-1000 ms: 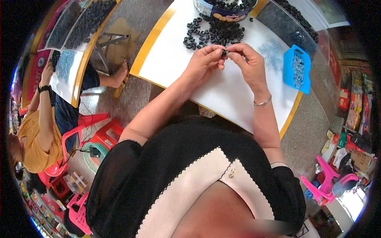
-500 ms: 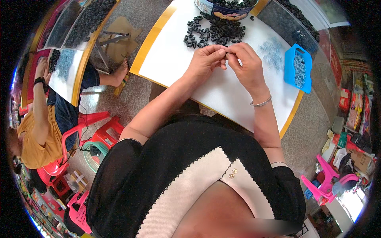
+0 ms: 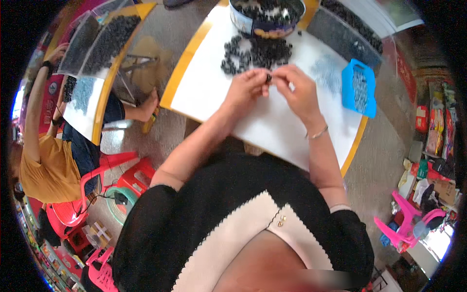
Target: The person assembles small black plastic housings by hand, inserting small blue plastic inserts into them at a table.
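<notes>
Over the white tabletop (image 3: 194, 92), my left hand (image 3: 247, 87) pinches a small black part (image 3: 268, 78) between thumb and fingers. Close against it, my right hand (image 3: 297, 90) has thumb and forefinger brought together at the same part; whether it grips the part or something tinier is too small to make out. Just beyond my fingers lies a loose pile of small black parts (image 3: 265, 52). To the right, small clear bluish pieces (image 3: 327, 70) are scattered on the table, and more fill a blue tray (image 3: 347, 90).
A round tin (image 3: 242, 22) with black parts stands at the far edge. Behind a clear panel (image 3: 345, 36) at far right are more black parts. At left, a person in a mustard shirt (image 3: 48, 170) sits on a red chair (image 3: 65, 211) at a similar table. A pink stool (image 3: 406, 221) is at right.
The whole view has shifted a little, with the tin showing more fully. My hands stay together, the black part now showing between them. The other person's arm has reached farther out.
</notes>
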A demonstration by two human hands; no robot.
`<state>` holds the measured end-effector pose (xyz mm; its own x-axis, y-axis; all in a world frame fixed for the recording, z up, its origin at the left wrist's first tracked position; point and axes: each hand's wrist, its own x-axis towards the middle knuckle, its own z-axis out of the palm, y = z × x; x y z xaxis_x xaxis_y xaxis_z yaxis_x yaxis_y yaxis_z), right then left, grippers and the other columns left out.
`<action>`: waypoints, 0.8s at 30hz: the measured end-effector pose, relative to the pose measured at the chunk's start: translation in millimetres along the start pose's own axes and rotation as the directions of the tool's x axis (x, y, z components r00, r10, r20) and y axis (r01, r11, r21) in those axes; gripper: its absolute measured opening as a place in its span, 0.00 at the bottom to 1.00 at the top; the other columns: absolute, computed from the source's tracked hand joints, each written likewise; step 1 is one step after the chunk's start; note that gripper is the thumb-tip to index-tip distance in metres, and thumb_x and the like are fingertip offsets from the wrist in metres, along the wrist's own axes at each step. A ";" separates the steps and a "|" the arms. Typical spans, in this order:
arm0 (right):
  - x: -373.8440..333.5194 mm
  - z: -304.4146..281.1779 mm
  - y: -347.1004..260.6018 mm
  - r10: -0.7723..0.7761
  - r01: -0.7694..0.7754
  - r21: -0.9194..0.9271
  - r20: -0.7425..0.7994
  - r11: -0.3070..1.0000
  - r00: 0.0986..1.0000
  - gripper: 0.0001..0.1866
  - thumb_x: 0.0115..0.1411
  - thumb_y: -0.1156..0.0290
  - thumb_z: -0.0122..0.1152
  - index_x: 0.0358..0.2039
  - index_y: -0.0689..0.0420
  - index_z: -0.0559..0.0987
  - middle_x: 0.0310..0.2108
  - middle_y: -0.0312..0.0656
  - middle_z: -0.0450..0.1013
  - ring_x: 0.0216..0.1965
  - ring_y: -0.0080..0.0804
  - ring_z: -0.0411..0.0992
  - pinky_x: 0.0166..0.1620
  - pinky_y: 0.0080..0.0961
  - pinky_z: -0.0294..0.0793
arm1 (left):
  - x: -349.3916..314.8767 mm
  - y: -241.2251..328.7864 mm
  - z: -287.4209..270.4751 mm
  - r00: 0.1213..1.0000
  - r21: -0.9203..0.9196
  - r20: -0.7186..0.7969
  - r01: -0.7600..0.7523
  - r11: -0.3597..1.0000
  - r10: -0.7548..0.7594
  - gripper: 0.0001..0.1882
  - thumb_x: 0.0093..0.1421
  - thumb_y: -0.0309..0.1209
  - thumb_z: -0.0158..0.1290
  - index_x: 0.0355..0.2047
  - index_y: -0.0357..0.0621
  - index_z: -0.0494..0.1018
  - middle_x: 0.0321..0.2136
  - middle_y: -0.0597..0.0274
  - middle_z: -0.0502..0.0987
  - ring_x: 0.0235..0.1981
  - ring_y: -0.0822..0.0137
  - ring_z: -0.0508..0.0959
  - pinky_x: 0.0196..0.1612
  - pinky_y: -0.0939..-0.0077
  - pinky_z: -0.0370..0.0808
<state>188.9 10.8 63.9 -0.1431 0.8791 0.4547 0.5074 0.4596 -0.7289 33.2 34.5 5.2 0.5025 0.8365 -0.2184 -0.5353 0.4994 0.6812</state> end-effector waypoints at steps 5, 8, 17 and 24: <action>-9.7 -6.7 -2.7 0.027 -0.024 -0.058 0.045 0.998 0.999 0.05 0.51 0.79 0.56 0.30 0.61 0.74 0.28 0.44 0.69 0.29 0.40 0.70 0.34 0.30 0.71 | 3.6 -6.5 8.7 1.000 0.049 -0.017 0.027 0.998 -0.026 0.10 0.61 0.29 0.48 0.39 0.36 0.70 0.27 0.64 0.73 0.23 0.74 0.72 0.28 0.85 0.69; -12.5 -2.3 -5.4 -0.080 0.082 -0.066 0.020 0.994 0.997 0.04 0.51 0.79 0.56 0.29 0.61 0.73 0.28 0.45 0.68 0.30 0.42 0.69 0.35 0.32 0.70 | -0.8 -9.2 4.3 1.000 0.113 -0.001 0.002 0.994 -0.002 0.10 0.61 0.29 0.48 0.39 0.35 0.70 0.27 0.64 0.73 0.23 0.74 0.72 0.28 0.85 0.69; -10.2 3.0 -10.0 -0.264 0.244 -0.309 -0.026 0.919 0.964 0.06 0.48 0.82 0.56 0.29 0.61 0.72 0.29 0.45 0.69 0.33 0.44 0.68 0.37 0.33 0.70 | -2.0 -10.7 17.0 0.986 0.111 -0.064 -0.147 0.983 0.154 0.10 0.61 0.29 0.49 0.38 0.34 0.71 0.25 0.66 0.73 0.23 0.76 0.71 0.27 0.84 0.70; -10.7 10.1 -6.4 -0.268 0.228 -0.341 -0.072 0.912 0.961 0.06 0.49 0.81 0.56 0.30 0.60 0.73 0.29 0.45 0.69 0.33 0.43 0.68 0.37 0.33 0.70 | -1.8 -7.3 13.7 0.979 0.228 -0.065 -0.172 0.958 0.191 0.11 0.61 0.28 0.48 0.39 0.33 0.72 0.27 0.65 0.74 0.24 0.77 0.71 0.28 0.82 0.70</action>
<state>178.5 -0.2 58.5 -0.2120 0.7125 0.6689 0.7201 0.5766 -0.3860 45.5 26.3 10.2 0.3454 0.9295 -0.1290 -0.4450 0.2833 0.8495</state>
